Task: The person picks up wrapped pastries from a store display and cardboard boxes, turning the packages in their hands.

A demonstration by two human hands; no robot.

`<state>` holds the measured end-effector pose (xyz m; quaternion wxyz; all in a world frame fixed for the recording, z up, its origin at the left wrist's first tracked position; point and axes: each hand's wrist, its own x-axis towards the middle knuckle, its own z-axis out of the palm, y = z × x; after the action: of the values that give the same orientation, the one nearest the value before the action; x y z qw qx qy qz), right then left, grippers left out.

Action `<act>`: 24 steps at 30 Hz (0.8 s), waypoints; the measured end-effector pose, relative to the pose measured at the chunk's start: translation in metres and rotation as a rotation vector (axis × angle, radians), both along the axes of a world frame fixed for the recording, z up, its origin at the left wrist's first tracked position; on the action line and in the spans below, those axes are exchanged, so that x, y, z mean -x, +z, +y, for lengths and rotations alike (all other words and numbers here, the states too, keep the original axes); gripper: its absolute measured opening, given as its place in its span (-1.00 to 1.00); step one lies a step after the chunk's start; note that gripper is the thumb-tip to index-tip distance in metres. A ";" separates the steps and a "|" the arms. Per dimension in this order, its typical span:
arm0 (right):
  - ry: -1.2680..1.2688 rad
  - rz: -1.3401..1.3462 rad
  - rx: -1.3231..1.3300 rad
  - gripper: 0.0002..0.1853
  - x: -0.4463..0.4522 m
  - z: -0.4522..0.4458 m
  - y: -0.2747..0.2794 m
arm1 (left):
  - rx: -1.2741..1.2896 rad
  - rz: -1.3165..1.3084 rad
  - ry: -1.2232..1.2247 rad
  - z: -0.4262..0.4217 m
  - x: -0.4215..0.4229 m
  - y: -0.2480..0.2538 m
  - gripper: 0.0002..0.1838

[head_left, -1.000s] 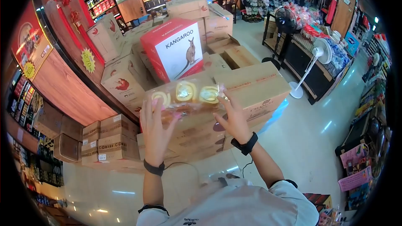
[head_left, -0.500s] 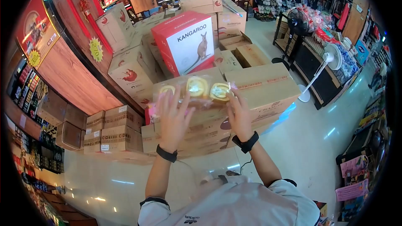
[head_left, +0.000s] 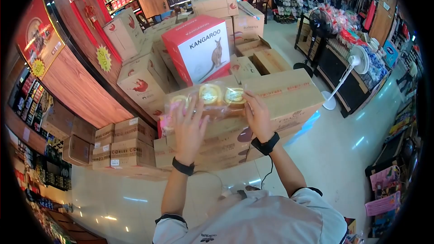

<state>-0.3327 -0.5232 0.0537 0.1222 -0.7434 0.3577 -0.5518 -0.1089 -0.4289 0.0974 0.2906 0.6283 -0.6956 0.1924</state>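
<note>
A clear plastic pack of round yellow pastries (head_left: pixel 209 94) lies across the top of the front cardboard boxes, or just above them; I cannot tell which. My left hand (head_left: pixel 189 131) rests over the pack's left end, its fingers stretched and spread on the wrap. Pink on the wrap shows beside that hand, and the pastry there is partly hidden by the fingers. My right hand (head_left: pixel 260 117) grips the right end of the pack, with bent fingertips at the edge of the last pastry. Both wrists wear black bands.
Behind the pack stands a red and white KANGAROO box (head_left: pixel 203 52). Stacked cartons (head_left: pixel 144 79) fill the back and left. A white fan (head_left: pixel 357 65) and a black fan (head_left: pixel 320 22) stand at the right, beside a goods-laden table. More cartons (head_left: pixel 131 151) sit lower left.
The pack has shifted slightly left, and more of the pastries' brown side shows. Both hands stay at its ends. The view has shifted slightly.
</note>
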 end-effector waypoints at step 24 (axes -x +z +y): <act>-0.071 -0.046 -0.030 -0.59 0.006 0.006 -0.009 | 0.026 0.046 -0.030 -0.004 -0.006 -0.002 -0.26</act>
<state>-0.3389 -0.5170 0.0447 0.1220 -0.7154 0.3891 -0.5674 -0.1032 -0.4329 0.0958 0.3175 0.6181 -0.6955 0.1828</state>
